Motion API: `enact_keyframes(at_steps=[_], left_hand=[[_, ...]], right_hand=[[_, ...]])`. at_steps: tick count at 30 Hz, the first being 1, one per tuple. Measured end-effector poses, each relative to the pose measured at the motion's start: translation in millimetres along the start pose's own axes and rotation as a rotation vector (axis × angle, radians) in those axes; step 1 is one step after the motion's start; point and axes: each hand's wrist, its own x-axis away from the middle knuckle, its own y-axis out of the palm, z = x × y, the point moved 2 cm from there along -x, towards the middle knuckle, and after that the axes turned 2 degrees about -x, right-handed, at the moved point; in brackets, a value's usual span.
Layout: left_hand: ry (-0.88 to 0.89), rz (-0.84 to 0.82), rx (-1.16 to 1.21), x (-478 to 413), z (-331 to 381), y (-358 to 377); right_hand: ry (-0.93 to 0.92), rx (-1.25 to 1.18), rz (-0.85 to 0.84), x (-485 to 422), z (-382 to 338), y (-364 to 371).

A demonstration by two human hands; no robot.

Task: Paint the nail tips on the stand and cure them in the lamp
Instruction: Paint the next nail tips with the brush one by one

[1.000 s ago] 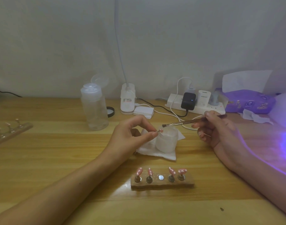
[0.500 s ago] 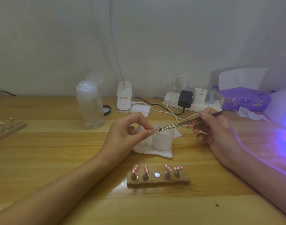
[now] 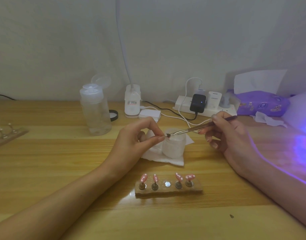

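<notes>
Brush meets the held nail tip: painting is under way.

A second ago the brush (image 3: 192, 129) hung apart from the left hand (image 3: 136, 135); now its bristles touch the small nail tip (image 3: 164, 137), hard to make out, pinched between that hand's thumb and forefinger at centre frame, above the white jar (image 3: 174, 146). This looks like the fifth tip getting its coat. Four pink, white-dotted tips sit on the stand (image 3: 168, 190) at lower centre, whose middle slot is bare. The right hand (image 3: 226, 135), right of centre, grips the brush handle pen-fashion with its fingers curled and the forearm running off to the lower right. The lamp (image 3: 301, 115) glows purple at the far right edge — curing looks still to come.
</notes>
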Motion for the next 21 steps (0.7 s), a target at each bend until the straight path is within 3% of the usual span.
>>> enact_keyframes(at_steps=[12,16,21], left_hand=[[-0.001,-0.001,0.000,0.7,0.6,0.3],[0.000,0.000,0.005,1.3,1.3,0.2],[-0.003,-0.001,0.016,1.1,2.1,0.5]], right_hand=[[-0.001,-0.026,0.063,-1.1,-0.5,-3.2],[-0.033,0.001,0.001,0.2,-1.3,0.7],[-0.010,-0.018,0.073,-1.0,-1.0,-3.6]])
